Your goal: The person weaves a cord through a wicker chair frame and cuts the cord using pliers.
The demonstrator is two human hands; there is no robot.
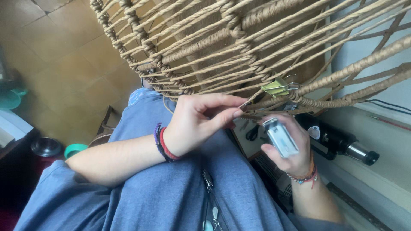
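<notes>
Under the woven cord frame point(239, 47), her left hand point(195, 124) pinches a cord end point(246, 104) while the right hand point(291, 147) grips a lighter point(280, 137); a flame could scorch neighbouring strands or fingertips.

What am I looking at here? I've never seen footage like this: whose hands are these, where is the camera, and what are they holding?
There is one picture, from a camera worn on a person's head, looking down at their own lap and two bare hands. The left hand pinches a tan cord end against a woven cord frame that fills the top of the view. The right hand grips a small silver lighter. A yellow-green binder clip is clamped on the weave just above. A black power tool lies on the ledge at the right.
</notes>
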